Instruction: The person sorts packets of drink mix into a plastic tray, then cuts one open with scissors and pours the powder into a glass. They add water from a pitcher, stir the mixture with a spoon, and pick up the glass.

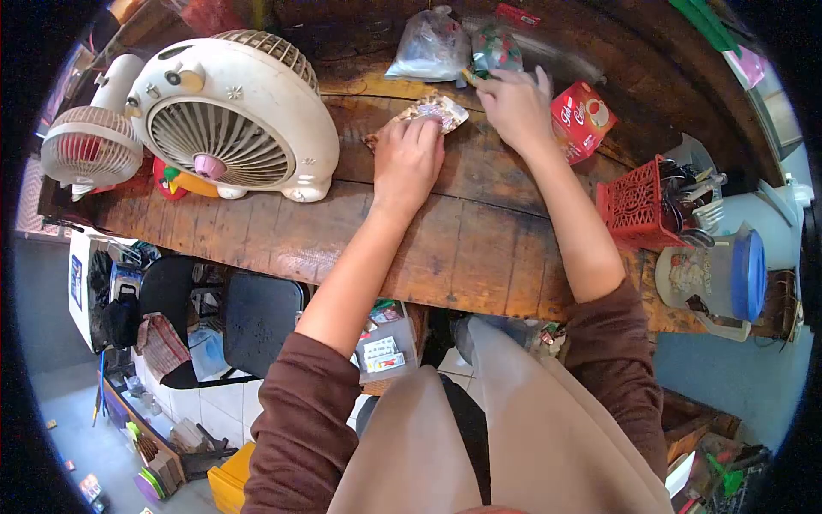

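My left hand (409,163) rests on the wooden table with its fingers curled over a crinkled brown-and-white packet (447,110). Part of that packet is hidden beneath the fingers. To its right, my right hand (518,111) reaches toward the back with its fingers spread apart. Its fingertips are by a small yellow piece (468,77) and the front of a clear plastic bag with green and red contents (498,50); whether they touch is hard to tell. A red tea box (582,120) lies just right of that hand. Behind the packet sits a clear, knotted plastic bag (430,47).
A white fan (231,120) stands on the table (479,248) at the left, beside a smaller fan (90,146). At the right are a red basket (634,206) of cutlery and a clear tub with a blue lid (749,274). A black chair (261,321) stands below.
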Action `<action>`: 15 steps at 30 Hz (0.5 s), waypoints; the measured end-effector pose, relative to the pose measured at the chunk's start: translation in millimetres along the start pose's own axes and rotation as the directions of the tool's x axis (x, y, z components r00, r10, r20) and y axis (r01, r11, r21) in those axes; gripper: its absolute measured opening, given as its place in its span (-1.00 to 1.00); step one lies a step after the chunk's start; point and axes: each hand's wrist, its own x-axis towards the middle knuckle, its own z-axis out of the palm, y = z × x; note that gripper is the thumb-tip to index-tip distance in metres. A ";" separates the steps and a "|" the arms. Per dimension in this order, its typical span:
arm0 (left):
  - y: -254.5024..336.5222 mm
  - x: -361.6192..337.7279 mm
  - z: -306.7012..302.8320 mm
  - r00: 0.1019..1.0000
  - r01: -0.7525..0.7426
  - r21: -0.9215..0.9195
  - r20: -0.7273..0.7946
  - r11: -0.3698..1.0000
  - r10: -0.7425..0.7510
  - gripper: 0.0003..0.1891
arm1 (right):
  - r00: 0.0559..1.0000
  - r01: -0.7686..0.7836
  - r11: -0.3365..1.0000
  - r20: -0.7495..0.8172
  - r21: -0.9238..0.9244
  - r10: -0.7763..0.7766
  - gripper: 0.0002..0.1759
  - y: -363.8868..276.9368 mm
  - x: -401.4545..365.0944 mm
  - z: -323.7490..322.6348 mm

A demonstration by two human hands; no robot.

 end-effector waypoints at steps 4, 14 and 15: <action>10.9 -3.5 -25.6 0.984 0.050 -0.283 -0.152 0.958 -0.096 -0.79 | 0.907 -0.332 0.820 -0.080 0.466 0.413 -0.71 -12.5 -19.9 -44.8; 10.1 -153.9 -160.4 0.526 0.620 -0.767 0.564 -0.167 -0.637 -0.74 | 0.710 -0.533 -0.407 0.654 0.742 0.262 -0.67 -142.8 -158.4 -144.7; 3.0 -173.0 -161.0 0.483 0.683 -0.702 0.643 -0.204 -0.595 -0.65 | 0.704 -0.591 -0.322 0.668 0.740 0.242 -0.70 -161.5 -175.2 -139.3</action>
